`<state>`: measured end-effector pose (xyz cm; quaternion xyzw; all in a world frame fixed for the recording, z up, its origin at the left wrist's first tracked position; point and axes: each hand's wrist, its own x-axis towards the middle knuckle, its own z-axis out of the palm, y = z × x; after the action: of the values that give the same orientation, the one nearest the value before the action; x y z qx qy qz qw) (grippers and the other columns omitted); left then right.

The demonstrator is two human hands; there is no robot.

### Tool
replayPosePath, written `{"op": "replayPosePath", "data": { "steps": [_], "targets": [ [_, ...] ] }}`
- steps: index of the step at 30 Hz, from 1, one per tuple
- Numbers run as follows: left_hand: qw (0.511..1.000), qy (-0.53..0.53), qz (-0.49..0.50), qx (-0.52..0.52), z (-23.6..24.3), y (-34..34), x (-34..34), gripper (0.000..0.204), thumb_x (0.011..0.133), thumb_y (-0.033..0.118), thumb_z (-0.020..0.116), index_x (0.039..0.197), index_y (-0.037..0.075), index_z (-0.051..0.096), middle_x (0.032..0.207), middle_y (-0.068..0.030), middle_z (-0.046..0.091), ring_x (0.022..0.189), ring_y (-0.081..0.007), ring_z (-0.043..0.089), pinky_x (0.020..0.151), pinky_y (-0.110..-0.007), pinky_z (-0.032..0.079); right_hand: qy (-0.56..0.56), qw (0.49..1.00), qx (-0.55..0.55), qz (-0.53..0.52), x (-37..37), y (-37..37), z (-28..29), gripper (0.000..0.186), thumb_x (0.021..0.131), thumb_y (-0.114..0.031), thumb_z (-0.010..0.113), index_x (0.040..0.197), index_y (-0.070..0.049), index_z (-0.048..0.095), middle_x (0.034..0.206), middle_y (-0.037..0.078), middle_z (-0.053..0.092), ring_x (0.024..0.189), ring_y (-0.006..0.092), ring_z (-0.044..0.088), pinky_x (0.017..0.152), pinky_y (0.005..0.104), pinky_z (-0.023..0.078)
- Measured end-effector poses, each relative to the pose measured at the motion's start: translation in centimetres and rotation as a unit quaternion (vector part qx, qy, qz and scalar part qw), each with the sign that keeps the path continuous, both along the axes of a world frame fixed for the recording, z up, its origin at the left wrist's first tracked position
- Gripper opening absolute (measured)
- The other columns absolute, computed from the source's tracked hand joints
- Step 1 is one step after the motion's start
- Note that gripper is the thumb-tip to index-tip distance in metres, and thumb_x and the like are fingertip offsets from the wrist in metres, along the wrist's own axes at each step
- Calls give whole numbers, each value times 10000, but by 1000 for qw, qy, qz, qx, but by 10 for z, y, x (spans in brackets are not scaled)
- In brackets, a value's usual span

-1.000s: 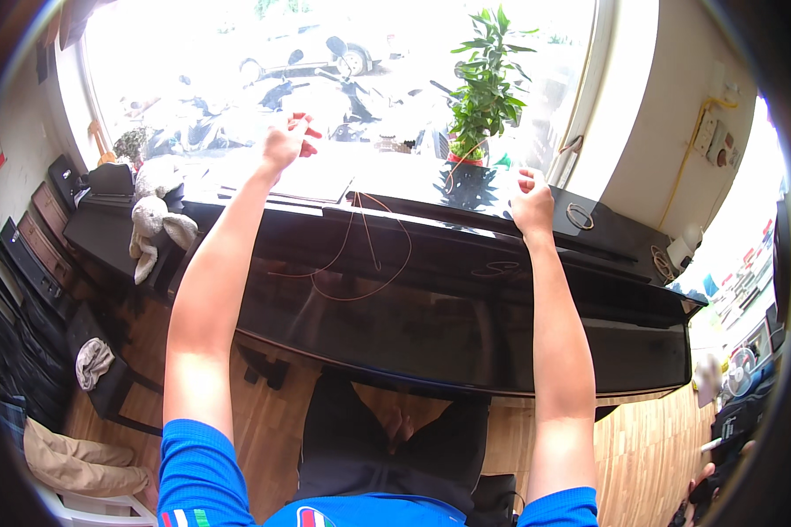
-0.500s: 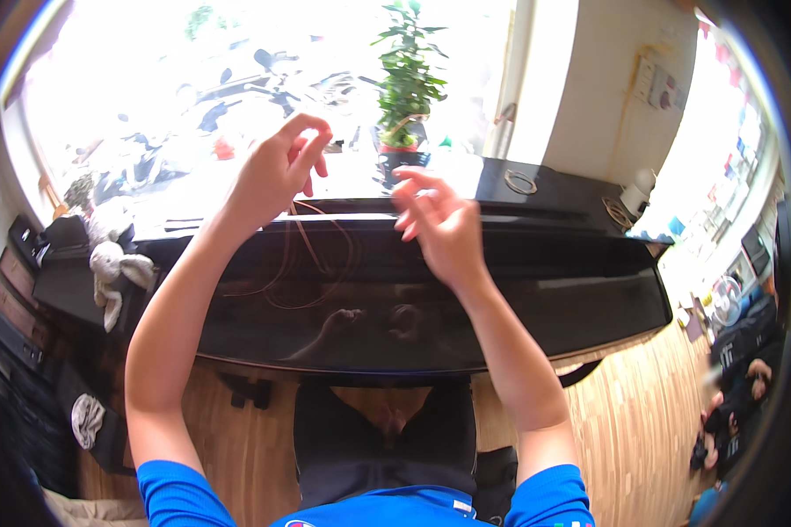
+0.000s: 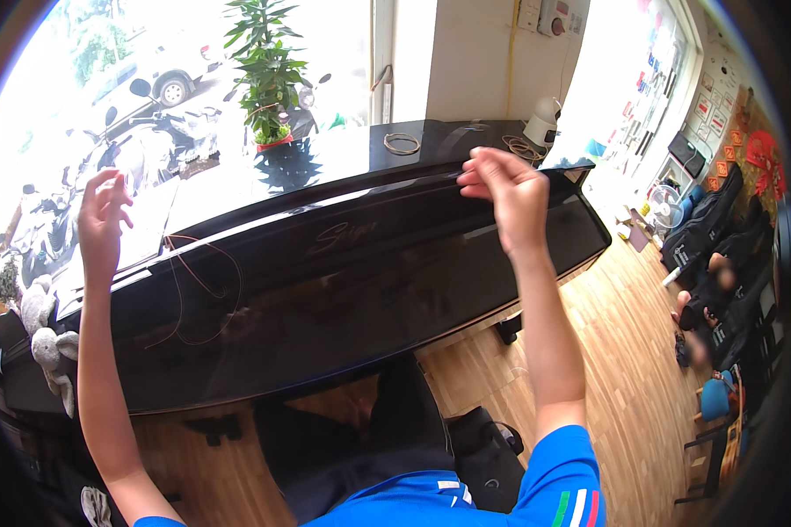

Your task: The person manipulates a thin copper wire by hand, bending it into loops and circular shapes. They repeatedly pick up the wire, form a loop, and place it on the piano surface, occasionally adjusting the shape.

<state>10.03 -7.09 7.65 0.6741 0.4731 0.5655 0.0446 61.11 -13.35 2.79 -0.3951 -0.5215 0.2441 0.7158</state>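
Note:
My left hand (image 3: 103,224) is raised over the far left part of a glossy black piano (image 3: 351,299). Its fingers are loosely bent and somewhat apart, with nothing visible in them. On the right, my right hand (image 3: 514,198) hovers over the piano's front, fingers and thumb drawn together; whatever they might pinch cannot be made out. Between the hands, a thin copper-coloured wire (image 3: 240,290) hangs in a loose loop down the piano's front, touched by neither hand. A coiled ring of pale cord (image 3: 402,143) lies on the piano's top.
A potted plant (image 3: 268,75) stands at the back by the bright window. At the top's right end are a white rounded device (image 3: 543,121) and another cord coil (image 3: 520,147). Grey plush rabbit (image 3: 51,344) hangs at the left. Another person (image 3: 716,290) is far right, near black bags.
The view has swung right. My hands have moved wider apart, the left away from the wire and the right toward the piano's right end. The right hand's fingers have drawn together.

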Motion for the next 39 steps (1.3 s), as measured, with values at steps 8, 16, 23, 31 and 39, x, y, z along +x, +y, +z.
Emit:
{"op": "replayPosePath", "data": {
  "steps": [8,16,23,31,39],
  "targets": [
    [966,-133,197,-99,-105,88,-169,419,1019,382,548,1204,9,603,772,-12,588,610,-57,520,561,-213,429,-307,858,-110,-396,186,88,28,307,896,-323,734,1014,-42,764,723,79,719,684,139,692,601,290,522],
    [960,-135,227,-99,-108,98,-162,348,1029,351,530,1144,37,628,752,2,583,582,-49,503,529,-218,416,-514,704,-158,-464,209,141,17,180,874,-283,721,918,-112,758,980,106,721,914,327,685,788,432,536],
    [968,-1,236,-88,-126,110,-219,381,874,76,561,1239,-20,611,832,-57,688,590,-97,569,538,-259,445,-502,791,-130,-326,201,158,-5,407,773,-361,814,966,-9,746,830,128,730,756,242,690,720,340,508],
    [888,205,330,-246,-86,107,-111,525,819,542,670,1202,186,711,1124,-102,725,1067,-283,677,940,-392,505,-435,821,16,-370,114,121,44,412,955,-418,655,1003,-20,747,768,84,705,697,161,653,674,294,493],
    [901,181,322,-226,-81,95,-121,447,816,514,708,1125,194,750,1067,-76,741,1076,-256,669,937,-385,506,-429,890,103,-114,-86,107,14,215,940,-222,685,975,-23,758,805,109,713,638,126,607,609,271,482]
  ]
}}
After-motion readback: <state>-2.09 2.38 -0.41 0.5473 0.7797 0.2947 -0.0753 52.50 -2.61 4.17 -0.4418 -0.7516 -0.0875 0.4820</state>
